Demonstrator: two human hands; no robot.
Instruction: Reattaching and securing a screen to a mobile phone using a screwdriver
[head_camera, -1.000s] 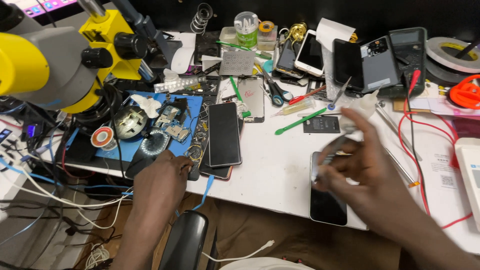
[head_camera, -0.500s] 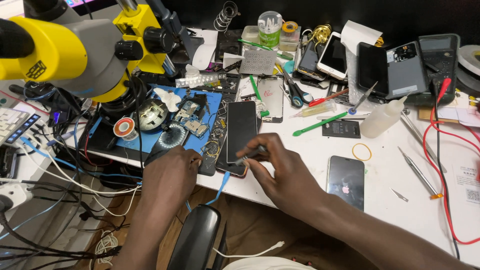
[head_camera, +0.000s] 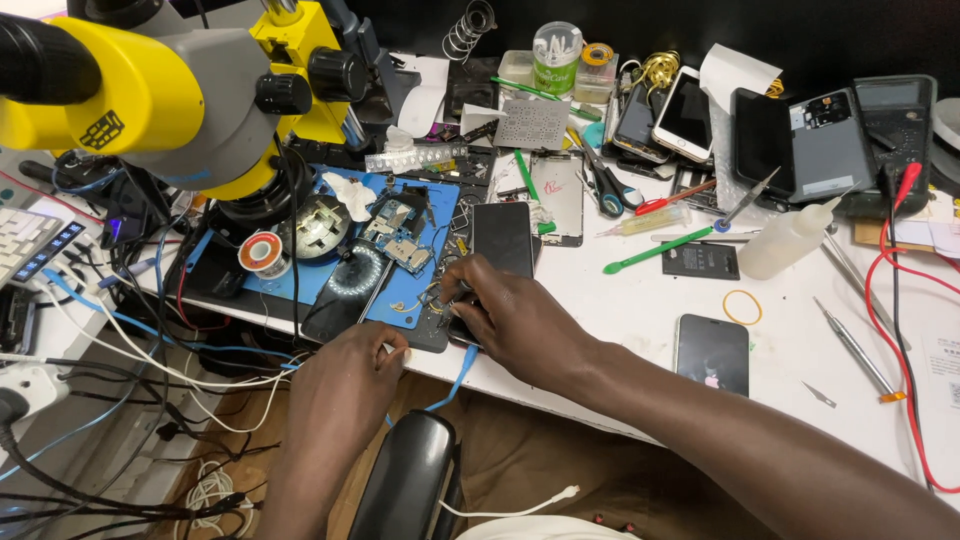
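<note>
My right hand (head_camera: 510, 318) reaches in from the right, its fingers pinched over the near end of a black phone (head_camera: 503, 238) that lies screen up beside a blue work mat (head_camera: 300, 292). Small metal parts and thin wires lie under its fingertips. My left hand (head_camera: 345, 385) is curled into a loose fist at the table's front edge, just below the mat, with a small pale bit at its fingertips. An open circuit board (head_camera: 400, 235) lies on the mat, a little beyond both hands.
A yellow and grey microscope (head_camera: 150, 100) hangs over the left. A solder spool (head_camera: 260, 250) sits on the mat. To the right lie a second dark phone (head_camera: 712, 352), a rubber band (head_camera: 742, 307), a squeeze bottle (head_camera: 790, 240), a green pry tool (head_camera: 660, 250) and red leads (head_camera: 890, 280). A black chair (head_camera: 410, 480) stands below.
My right hand put down the dark phone at the right, moved left and closed on the near end of the black phone by the mat. My left hand stayed at the table edge.
</note>
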